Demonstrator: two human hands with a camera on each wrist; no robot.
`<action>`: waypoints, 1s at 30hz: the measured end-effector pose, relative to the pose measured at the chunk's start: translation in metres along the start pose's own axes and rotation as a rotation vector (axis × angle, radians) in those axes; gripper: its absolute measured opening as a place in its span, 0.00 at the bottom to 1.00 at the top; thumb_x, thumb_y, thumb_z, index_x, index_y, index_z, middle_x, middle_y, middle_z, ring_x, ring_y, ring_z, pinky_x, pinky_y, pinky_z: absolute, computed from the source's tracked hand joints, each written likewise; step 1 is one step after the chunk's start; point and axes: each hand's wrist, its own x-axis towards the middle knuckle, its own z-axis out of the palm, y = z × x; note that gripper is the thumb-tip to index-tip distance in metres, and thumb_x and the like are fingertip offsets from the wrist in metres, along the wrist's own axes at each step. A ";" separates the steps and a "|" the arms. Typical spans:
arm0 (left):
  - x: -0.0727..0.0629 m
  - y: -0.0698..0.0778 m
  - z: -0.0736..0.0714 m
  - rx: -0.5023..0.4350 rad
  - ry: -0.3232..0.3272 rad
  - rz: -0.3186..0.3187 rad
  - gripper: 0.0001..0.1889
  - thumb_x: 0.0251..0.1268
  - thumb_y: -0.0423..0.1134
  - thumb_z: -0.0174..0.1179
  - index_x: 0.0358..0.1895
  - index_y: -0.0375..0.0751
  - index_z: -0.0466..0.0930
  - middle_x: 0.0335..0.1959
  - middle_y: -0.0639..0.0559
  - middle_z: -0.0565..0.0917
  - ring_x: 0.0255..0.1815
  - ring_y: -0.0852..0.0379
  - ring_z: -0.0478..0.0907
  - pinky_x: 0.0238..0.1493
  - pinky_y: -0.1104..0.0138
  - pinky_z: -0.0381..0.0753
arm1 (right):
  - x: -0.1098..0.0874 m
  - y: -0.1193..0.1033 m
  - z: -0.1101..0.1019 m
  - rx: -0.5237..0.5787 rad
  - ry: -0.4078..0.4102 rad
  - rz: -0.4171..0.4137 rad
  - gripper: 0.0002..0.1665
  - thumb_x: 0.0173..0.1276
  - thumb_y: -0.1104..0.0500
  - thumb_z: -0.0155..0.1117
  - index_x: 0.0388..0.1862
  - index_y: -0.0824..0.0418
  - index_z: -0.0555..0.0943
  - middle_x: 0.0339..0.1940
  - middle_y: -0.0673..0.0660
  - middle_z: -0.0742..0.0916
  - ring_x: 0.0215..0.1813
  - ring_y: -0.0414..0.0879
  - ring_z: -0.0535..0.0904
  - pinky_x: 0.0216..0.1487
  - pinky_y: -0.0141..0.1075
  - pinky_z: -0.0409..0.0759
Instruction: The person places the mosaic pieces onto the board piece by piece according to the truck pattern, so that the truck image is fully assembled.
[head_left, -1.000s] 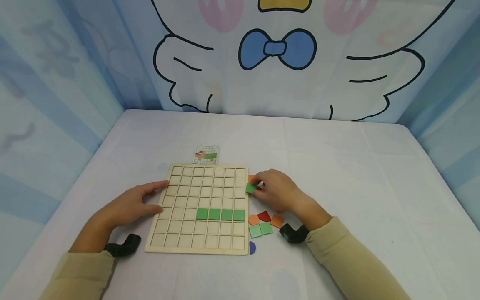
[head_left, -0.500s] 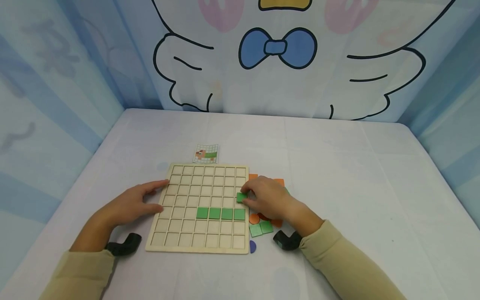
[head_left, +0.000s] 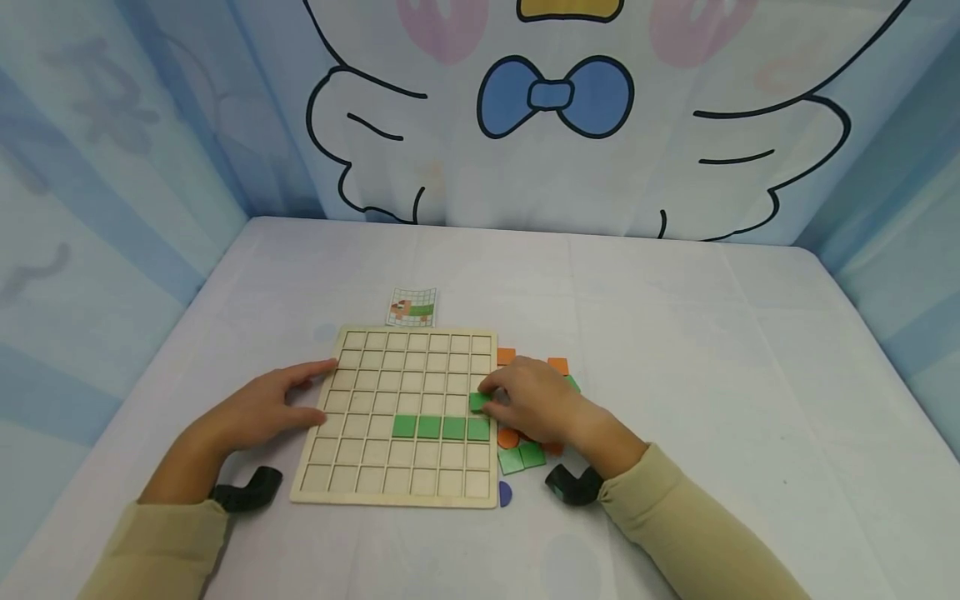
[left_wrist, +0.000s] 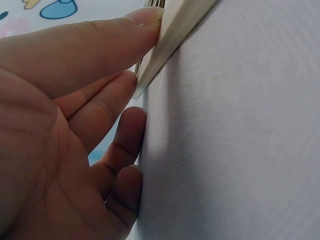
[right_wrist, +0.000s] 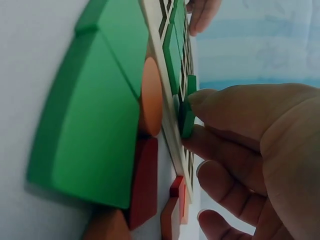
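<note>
In the head view, a pale wooden grid board (head_left: 360, 454) lies on the table. Several green square tiles (head_left: 429, 427) sit side by side in one of its rows, reaching the right column. My right hand (head_left: 536, 402) pinches another green square tile (head_left: 477, 402) between thumb and forefinger, over the right column just above that row. The right wrist view shows this tile (right_wrist: 190, 107) tilted on edge against the grid. With straight fingers, my left hand (head_left: 258, 408) touches the board's left edge; the left wrist view shows its thumb (left_wrist: 100, 47) against the wooden rim.
Loose pieces lie right of the board: two green tiles (head_left: 522, 457), an orange disc (head_left: 507, 438), orange squares (head_left: 557, 365) and a blue half-disc (head_left: 506, 494). Red pieces (right_wrist: 145, 182) show in the right wrist view. A small picture card (head_left: 412, 307) lies beyond the board.
My right hand has carried the green tile from beside the board's right edge, leftward and toward me, onto the right column. The left hand has stayed in place.
</note>
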 end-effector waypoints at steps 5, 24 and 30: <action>0.000 0.000 0.001 0.001 0.006 -0.002 0.41 0.61 0.45 0.69 0.76 0.40 0.63 0.73 0.30 0.64 0.70 0.31 0.63 0.66 0.37 0.61 | -0.001 -0.004 -0.001 -0.038 0.009 -0.012 0.13 0.69 0.55 0.67 0.48 0.60 0.88 0.42 0.50 0.89 0.46 0.48 0.81 0.49 0.40 0.79; 0.000 0.001 0.000 0.018 0.016 0.005 0.40 0.61 0.45 0.69 0.76 0.39 0.63 0.71 0.28 0.65 0.69 0.30 0.63 0.66 0.36 0.61 | 0.001 -0.007 0.003 -0.098 0.058 0.022 0.14 0.66 0.53 0.72 0.47 0.58 0.88 0.42 0.50 0.89 0.43 0.47 0.81 0.43 0.39 0.79; 0.000 0.000 0.001 0.016 0.011 -0.003 0.41 0.61 0.45 0.70 0.76 0.39 0.63 0.71 0.28 0.65 0.69 0.30 0.63 0.65 0.36 0.62 | 0.000 -0.008 0.005 -0.088 0.059 0.037 0.14 0.66 0.53 0.71 0.47 0.59 0.88 0.42 0.50 0.89 0.45 0.48 0.82 0.45 0.40 0.79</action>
